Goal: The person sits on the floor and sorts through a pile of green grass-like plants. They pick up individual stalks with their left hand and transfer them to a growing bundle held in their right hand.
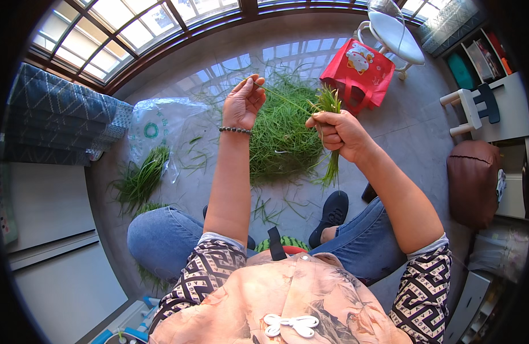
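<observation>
My right hand (pixel 339 133) is closed around a small bunch of long green stems (pixel 329 101), cut ends up and leaves hanging below the fist. One thin stem runs taut from it to my left hand (pixel 246 101), which pinches its far end between thumb and fingers. Below and between the hands a large loose heap of long green leaves (pixel 286 129) lies on the floor. A more orderly bundle of the same greens (pixel 150 174) rests at the left, partly on a clear plastic bag (pixel 150 122).
A red tote bag (pixel 365 75) stands behind the heap, beside a white chair (pixel 395 38). Scattered leaves lie on the grey tiled floor (pixel 402 146). A brown pouf (pixel 472 185) is at the right; white cabinets (pixel 54 206) stand at the left. My shoe (pixel 333 210) is near the heap.
</observation>
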The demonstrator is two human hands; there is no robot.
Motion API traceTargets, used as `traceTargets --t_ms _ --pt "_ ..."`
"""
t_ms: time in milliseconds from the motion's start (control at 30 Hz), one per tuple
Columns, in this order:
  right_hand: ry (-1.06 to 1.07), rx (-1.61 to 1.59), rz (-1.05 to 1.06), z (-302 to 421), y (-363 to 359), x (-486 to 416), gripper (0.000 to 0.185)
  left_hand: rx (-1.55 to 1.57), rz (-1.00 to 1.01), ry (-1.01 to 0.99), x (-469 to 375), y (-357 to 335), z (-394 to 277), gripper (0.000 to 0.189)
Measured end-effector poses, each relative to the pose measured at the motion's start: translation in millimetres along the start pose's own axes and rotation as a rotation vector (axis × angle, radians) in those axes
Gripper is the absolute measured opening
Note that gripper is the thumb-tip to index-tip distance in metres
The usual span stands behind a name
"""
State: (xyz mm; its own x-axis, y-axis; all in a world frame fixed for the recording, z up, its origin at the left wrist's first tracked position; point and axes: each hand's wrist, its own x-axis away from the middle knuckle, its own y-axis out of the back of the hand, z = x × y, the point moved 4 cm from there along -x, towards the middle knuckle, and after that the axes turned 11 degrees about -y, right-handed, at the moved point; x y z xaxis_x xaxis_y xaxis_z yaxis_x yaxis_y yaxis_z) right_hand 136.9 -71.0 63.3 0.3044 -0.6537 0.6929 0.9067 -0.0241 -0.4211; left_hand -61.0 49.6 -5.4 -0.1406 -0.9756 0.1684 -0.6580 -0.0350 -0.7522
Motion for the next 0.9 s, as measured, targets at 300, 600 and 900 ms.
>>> traceTargets --t_ms 300,600,900 --pt "-0.006 0.001 0.004 -1 2 -1 0.021 0.039 -0.014 -0.028 -3 5 -3 0.015" --pt "0.076 0.1 -0.224 5 9 0 0.025 -0.04 0.092 -0.063 4 -15 -9 0.018" --pt "0.356 -0.151 -0.31 44 33 18 0.025 -0.256 0.167 -0.133 11 -32 -15 0.017"
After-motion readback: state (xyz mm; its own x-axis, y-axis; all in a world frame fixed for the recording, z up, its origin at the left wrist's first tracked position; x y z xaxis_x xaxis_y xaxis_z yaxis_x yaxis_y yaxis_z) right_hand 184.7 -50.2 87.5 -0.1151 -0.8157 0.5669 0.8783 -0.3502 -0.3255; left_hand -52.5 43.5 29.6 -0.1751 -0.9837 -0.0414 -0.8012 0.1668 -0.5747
